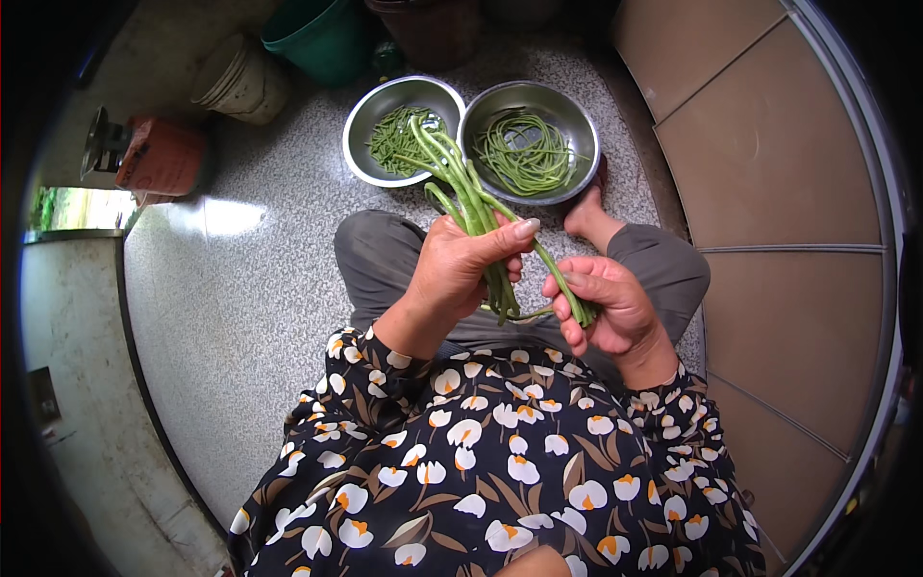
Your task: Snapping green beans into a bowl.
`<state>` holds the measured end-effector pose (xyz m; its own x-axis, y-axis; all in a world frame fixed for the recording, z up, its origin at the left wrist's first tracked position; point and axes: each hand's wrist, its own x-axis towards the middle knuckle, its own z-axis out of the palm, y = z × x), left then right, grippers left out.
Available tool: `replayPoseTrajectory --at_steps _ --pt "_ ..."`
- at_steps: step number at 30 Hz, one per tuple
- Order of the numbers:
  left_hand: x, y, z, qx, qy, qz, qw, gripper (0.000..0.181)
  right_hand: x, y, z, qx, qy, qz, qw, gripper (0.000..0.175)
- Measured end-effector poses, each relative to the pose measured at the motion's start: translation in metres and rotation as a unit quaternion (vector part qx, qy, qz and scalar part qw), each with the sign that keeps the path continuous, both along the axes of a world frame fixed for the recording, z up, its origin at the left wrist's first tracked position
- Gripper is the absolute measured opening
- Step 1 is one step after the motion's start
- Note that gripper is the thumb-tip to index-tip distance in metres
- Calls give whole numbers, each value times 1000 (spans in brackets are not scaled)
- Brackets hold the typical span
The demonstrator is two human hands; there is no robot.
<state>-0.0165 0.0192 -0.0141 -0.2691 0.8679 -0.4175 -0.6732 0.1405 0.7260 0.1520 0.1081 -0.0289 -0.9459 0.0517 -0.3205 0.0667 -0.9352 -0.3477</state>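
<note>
A bunch of long green beans (469,191) is gripped in my left hand (461,263), its upper ends reaching over the left bowl and its lower ends hanging below my fist. My right hand (609,296) pinches the end of one bean strand and several short pieces (586,314) lie in its fingers. Beyond my hands, a steel bowl (355,160) on the left holds short cut bean pieces (395,137). Touching it on the right, a second steel bowl (472,169) holds long whole beans (530,151) in a loose coil.
My bent legs in grey trousers (378,252) frame the speckled floor (252,288). A bare foot (588,209) is beside the right bowl. Tiled panels (786,144) rise on the right. A green bucket (317,43), a stained white bucket (245,83) and a reddish sack (162,159) stand farther off.
</note>
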Motion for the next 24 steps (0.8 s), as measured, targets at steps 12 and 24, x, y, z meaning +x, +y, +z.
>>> replayPoseTrajectory --at_steps 12,24 --pt "-1 0 -3 5 28 8 1000 18 0 0 3 27 -34 4 999 23" --pt "-10 -3 -5 42 189 74 978 16 -1 5 -16 177 -138 -3 975 17"
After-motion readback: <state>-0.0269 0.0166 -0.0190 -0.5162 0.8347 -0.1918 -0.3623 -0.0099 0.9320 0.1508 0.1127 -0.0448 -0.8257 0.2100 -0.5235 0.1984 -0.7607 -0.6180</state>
